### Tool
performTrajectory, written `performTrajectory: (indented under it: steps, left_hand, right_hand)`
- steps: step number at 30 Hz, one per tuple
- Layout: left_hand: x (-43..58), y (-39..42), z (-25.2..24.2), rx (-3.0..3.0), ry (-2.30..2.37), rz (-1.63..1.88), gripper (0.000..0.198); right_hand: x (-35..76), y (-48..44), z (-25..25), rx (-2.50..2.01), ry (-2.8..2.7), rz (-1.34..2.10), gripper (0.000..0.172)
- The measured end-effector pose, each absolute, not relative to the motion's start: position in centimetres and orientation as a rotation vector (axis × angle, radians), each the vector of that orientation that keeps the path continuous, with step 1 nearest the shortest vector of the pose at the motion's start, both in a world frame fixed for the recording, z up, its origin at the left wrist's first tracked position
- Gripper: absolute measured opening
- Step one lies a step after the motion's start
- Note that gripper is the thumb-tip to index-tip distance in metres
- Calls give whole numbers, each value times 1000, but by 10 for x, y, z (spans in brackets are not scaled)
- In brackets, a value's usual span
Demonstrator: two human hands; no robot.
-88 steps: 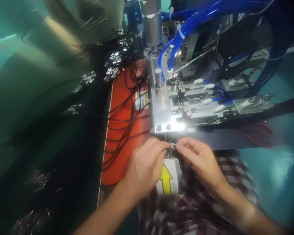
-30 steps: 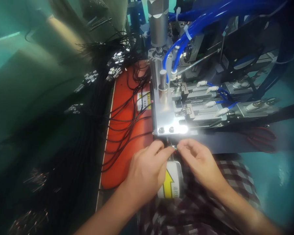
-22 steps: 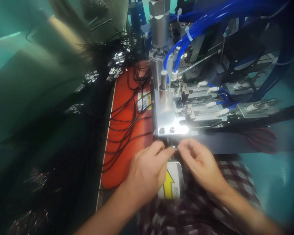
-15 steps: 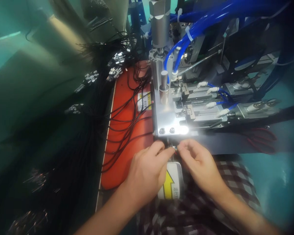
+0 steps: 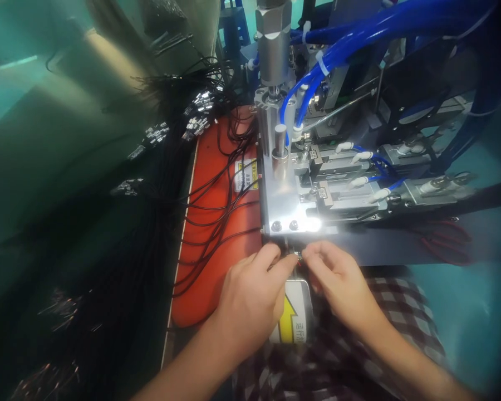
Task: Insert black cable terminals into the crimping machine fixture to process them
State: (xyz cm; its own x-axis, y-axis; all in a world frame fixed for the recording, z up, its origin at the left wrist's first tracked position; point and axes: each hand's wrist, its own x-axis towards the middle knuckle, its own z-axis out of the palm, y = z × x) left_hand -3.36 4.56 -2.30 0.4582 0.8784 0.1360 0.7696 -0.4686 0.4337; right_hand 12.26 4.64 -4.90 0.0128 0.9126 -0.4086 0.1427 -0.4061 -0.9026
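The small part [image 5: 299,255] lies between the fingertips, just below center of the frame and just below the front edge of the bright metal plate [image 5: 281,200]. Fine wire-like colored traces show on it; its exact form is too small to resolve.

The step in hand appears to be close fingertip positioning of this part. As a judgement, the next move calls for small, steady corrections with both hands braced, keeping the part aligned and the wire traces unstrained.

Left hand [image 5: 253,292]: back upward, thumb extended toward the part's left end, index finger bent ahead of the thumb. The underside is hidden; whether the part is gripped cannot be told. The forearm enters from the lower edge of the frame, left of center.

Right hand [image 5: 344,284]: thumb and index finger brought together in what appears to be a pinch at the part's right end, remaining fingers curled. The forearm enters from the lower right.

Directly below the part sits a white label with a yellow arrow [image 5: 288,320]. Black cables [image 5: 223,214] cross the orange surface [image 5: 204,167] left of center. Blue hoses [image 5: 359,39] occupy the upper right.
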Motion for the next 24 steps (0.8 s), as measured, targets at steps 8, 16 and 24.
performTrajectory:
  steps: [8, 16, 24]
  left_hand:
    - [-36, 46, -29, 2314, 1369, 593, 38]
    - [-35, 45, -27, 2310, 1369, 596, 38]
    - [-37, 47, -29, 2314, 1366, 604, 38]
  right_hand:
    - [130, 46, -46, -1528, -995, 1548, 27]
    - [130, 44, -46, -1520, -986, 1579, 26]
    - [131, 47, -44, -1516, -964, 1604, 24]
